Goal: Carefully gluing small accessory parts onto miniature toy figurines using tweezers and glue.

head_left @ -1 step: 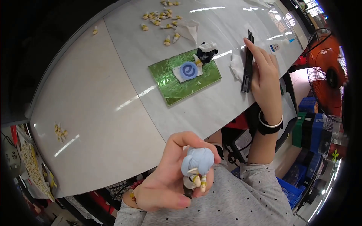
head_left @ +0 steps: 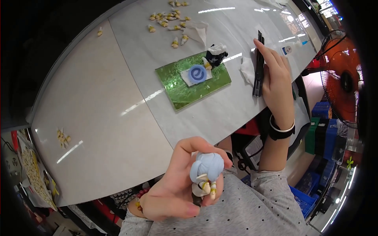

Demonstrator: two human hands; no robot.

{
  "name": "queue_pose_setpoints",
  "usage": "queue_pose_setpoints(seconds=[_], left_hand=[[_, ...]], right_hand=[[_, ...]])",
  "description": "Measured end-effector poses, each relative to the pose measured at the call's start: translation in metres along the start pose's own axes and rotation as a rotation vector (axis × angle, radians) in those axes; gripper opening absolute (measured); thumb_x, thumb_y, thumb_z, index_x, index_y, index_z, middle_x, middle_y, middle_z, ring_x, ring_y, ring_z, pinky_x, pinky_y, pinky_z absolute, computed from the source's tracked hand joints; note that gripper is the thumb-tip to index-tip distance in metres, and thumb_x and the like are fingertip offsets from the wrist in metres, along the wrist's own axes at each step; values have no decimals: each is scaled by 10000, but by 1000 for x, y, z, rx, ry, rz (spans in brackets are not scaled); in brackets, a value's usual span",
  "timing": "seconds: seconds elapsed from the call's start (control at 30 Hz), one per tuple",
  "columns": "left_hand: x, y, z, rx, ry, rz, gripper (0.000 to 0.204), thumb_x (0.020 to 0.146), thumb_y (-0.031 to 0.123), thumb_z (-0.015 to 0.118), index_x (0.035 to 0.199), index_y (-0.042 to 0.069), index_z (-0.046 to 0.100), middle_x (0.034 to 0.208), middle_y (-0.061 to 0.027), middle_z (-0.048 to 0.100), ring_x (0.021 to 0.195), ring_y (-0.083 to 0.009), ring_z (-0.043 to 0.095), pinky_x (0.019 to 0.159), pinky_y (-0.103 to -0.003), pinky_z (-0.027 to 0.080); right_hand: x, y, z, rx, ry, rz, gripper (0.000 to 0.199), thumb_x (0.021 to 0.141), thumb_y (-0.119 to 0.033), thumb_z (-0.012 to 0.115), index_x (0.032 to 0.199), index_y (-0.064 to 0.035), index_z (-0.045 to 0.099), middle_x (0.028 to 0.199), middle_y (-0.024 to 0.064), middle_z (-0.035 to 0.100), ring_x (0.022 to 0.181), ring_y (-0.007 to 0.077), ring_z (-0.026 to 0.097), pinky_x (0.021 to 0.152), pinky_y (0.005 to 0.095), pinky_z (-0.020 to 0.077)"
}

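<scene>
Close to my body, my left hand is closed around a small figurine with light blue hair and white-and-gold limbs; fingers and palm hide part of it. Over the table's right side, my right hand holds a long black utility knife, its index finger reaching across the upper part. Between the hands and farther off lies a green glass-like slab. On it are a round blue disc with a darker swirl, a small white-and-gold piece and a black bundle with white on top.
Several small white-and-gold parts lie scattered at the far side, beside a crumpled tissue. More sit at the left. A small white bottle and an orange fan are at the right. A tray of small pieces is lower left.
</scene>
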State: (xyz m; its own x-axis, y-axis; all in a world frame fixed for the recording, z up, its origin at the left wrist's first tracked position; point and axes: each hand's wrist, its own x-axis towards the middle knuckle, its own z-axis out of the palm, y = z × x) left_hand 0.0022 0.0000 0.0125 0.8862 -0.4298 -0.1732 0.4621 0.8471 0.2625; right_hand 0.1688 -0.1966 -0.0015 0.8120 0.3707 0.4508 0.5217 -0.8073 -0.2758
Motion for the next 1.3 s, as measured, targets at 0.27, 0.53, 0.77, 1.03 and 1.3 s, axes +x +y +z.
queue_pose_setpoints(seconds=[0.27, 0.53, 0.77, 1.03, 1.3], left_hand=[[2, -1, 10, 75, 77, 51, 922, 548, -29, 546, 1321, 193, 96, 1256, -215, 268, 618, -204, 460, 518, -313, 355], [7, -14, -2, 600, -103, 460, 862, 670, -61, 473, 1328, 16, -79, 1280, -114, 208, 889, -165, 425, 762, -308, 379], [9, -12, 10, 742, -98, 429, 1023, 555, -67, 569, 1352, 107, -50, 1334, -147, 177, 800, -232, 540, 675, -330, 484], [5, -18, 40, 558, 252, 364, 821, 668, 4, 583, 1337, 60, 110, 1290, -144, 281, 907, -210, 509, 759, -333, 467], [29, -28, 11, 561, -329, 704, 792, 687, -76, 536, 1316, 12, 62, 1222, -207, 248, 1021, -226, 400, 838, -365, 365]], right_hand=[[-38, -39, -31, 518, 146, 10, 272, 665, 16, 538, 932, -6, 584, 826, 116, 549, 689, 192, 515, 615, 238, 397], [-53, -84, -22, 1277, -499, 58, 244, 632, -85, 687, 837, 0, 587, 812, 88, 498, 708, 161, 510, 631, 242, 394], [-62, -84, -17, 1562, -557, 202, 196, 656, -50, 658, 825, 11, 580, 866, 89, 477, 753, 137, 497, 672, 247, 383], [-69, -88, -28, 1796, -639, 531, 167, 679, -39, 641, 820, 20, 573, 892, 84, 475, 829, 146, 484, 737, 267, 369], [-75, -85, -22, 1850, -608, 390, 228, 664, -22, 644, 876, 19, 568, 931, 96, 477, 847, 135, 465, 782, 272, 337]])
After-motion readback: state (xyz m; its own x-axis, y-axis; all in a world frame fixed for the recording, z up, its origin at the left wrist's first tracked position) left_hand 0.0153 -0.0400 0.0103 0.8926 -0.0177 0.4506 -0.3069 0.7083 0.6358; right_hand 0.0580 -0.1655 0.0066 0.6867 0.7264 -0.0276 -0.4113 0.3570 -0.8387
